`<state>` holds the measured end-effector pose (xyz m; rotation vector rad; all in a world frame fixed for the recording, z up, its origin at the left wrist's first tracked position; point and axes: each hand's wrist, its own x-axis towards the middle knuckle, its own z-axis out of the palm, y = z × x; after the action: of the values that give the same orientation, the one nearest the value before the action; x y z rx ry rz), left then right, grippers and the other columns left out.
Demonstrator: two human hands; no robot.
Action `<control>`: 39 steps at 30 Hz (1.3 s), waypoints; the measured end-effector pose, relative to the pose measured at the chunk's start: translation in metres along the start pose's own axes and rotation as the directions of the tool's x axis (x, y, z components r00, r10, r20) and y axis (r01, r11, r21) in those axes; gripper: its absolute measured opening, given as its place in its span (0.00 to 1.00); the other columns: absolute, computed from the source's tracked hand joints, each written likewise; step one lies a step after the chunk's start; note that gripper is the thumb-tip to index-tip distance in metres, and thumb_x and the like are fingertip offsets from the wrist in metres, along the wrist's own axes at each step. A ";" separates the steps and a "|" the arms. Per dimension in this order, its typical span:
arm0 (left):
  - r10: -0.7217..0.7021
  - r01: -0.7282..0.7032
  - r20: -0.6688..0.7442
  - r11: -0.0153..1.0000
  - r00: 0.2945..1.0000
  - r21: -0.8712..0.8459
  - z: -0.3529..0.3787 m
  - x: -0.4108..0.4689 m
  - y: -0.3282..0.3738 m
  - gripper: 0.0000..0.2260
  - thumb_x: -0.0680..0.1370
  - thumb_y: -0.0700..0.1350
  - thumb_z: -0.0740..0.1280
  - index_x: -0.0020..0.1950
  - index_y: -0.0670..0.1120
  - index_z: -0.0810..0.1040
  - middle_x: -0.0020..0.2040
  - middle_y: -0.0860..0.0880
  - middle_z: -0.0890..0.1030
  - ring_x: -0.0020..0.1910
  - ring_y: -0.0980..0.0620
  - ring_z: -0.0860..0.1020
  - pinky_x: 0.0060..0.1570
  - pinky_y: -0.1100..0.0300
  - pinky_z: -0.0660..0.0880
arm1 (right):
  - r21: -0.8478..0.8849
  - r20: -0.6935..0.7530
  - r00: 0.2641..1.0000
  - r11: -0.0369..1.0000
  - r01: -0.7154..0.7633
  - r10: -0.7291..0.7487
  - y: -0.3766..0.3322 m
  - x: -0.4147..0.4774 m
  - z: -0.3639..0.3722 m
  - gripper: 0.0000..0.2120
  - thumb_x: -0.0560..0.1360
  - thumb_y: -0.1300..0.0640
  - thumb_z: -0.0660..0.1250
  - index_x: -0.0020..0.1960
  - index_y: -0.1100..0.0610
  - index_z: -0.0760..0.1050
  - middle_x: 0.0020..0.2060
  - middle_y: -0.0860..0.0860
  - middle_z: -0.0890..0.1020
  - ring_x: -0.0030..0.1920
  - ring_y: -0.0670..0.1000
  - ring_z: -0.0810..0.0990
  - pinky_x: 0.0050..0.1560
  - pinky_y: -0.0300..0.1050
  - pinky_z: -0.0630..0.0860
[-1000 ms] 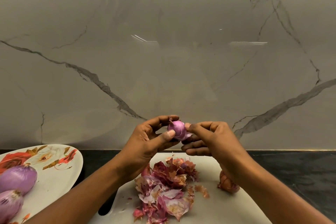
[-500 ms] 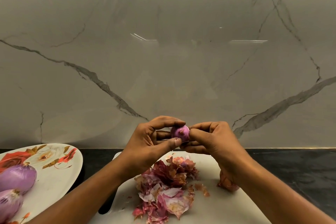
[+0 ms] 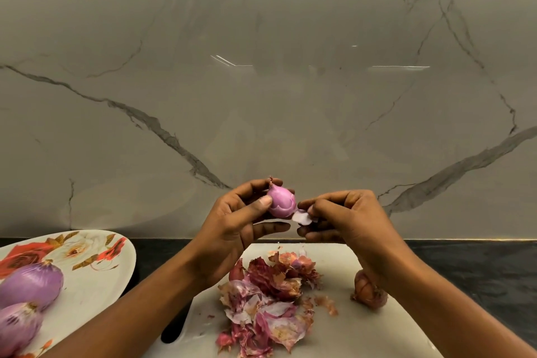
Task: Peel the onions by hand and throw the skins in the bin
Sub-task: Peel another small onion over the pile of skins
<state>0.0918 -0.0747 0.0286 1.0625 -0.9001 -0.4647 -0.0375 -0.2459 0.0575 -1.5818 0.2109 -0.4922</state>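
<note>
My left hand (image 3: 232, 224) holds a small purple onion (image 3: 281, 203) between thumb and fingers, above the white cutting board (image 3: 386, 328). My right hand (image 3: 345, 218) pinches a pale flap of skin (image 3: 301, 216) that hangs off the onion's lower right side. A heap of red and pink skins (image 3: 270, 296) lies on the board below both hands. One unpeeled brown onion (image 3: 367, 289) rests on the board, partly hidden behind my right wrist. No bin is in view.
A flowered white plate (image 3: 87, 270) at the left carries two peeled purple onions (image 3: 30, 285), (image 3: 17, 327). The board lies on a dark countertop (image 3: 470, 270), with a grey marble wall (image 3: 261, 81) right behind it.
The onion has been turned so its tip points up and more of it shows. My right hand has drawn a flap of skin away from it, down and to the right.
</note>
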 end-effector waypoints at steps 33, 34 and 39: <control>-0.144 0.143 -0.076 0.990 0.987 -0.021 0.011 -0.002 0.004 0.21 0.78 0.43 0.71 0.69 0.38 0.75 0.63 0.36 0.83 0.61 0.36 0.84 0.55 0.54 0.84 | -0.027 -0.040 0.995 0.996 0.088 -0.089 0.002 -0.002 0.004 0.08 0.76 0.73 0.70 0.45 0.64 0.86 0.37 0.61 0.87 0.35 0.56 0.88 0.38 0.43 0.86; -0.153 0.151 -0.076 0.988 0.985 -0.031 0.010 -0.002 0.005 0.21 0.78 0.43 0.72 0.69 0.38 0.76 0.63 0.36 0.83 0.61 0.37 0.84 0.55 0.53 0.84 | -0.029 -0.038 0.995 0.995 0.093 -0.095 0.002 -0.002 0.004 0.08 0.76 0.73 0.70 0.45 0.64 0.86 0.38 0.61 0.87 0.35 0.56 0.88 0.38 0.43 0.86; -0.197 0.182 -0.083 0.970 0.977 -0.162 0.008 -0.001 0.010 0.19 0.79 0.42 0.69 0.69 0.37 0.77 0.63 0.34 0.83 0.58 0.38 0.84 0.54 0.54 0.85 | -0.019 -0.024 0.995 0.995 0.098 -0.098 0.001 -0.002 0.003 0.07 0.77 0.72 0.70 0.47 0.64 0.86 0.39 0.60 0.88 0.38 0.58 0.89 0.40 0.43 0.86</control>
<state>0.0838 -0.0743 0.0391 1.0246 -0.6674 -0.6258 -0.0380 -0.2428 0.0560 -1.6097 0.1579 -0.5883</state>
